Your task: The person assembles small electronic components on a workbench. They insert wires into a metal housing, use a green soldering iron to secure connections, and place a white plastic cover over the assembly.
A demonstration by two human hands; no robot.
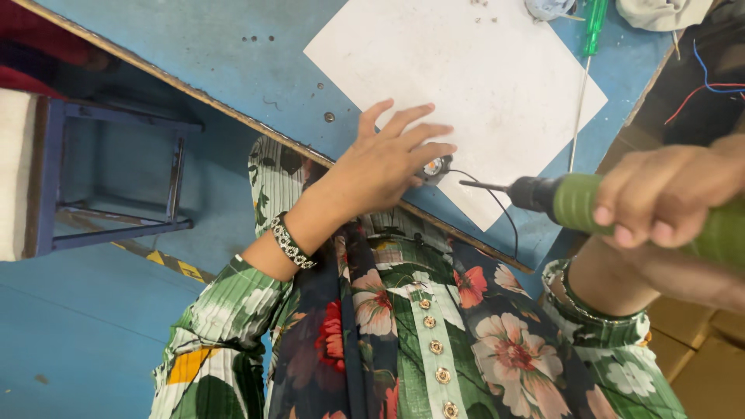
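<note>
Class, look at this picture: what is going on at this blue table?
A person presses the left hand on a small round part lying on a white sheet on the blue table. The right hand grips a green power screwdriver, its bit pointing at the part, not yet touching. A green-handled screwdriver lies beyond the sheet.

Packages, labels, signs, screens: one possible item only.

Tan cardboard box (702, 353) surfaces, plain and flat, lie below the right hand (667, 198), at the lower right corner; whether closed packages, cannot tell. A yellow-and-black striped marking strip (167, 262) runs on the blue floor below and left of the left hand (380, 167). No labels or screens visible.
</note>
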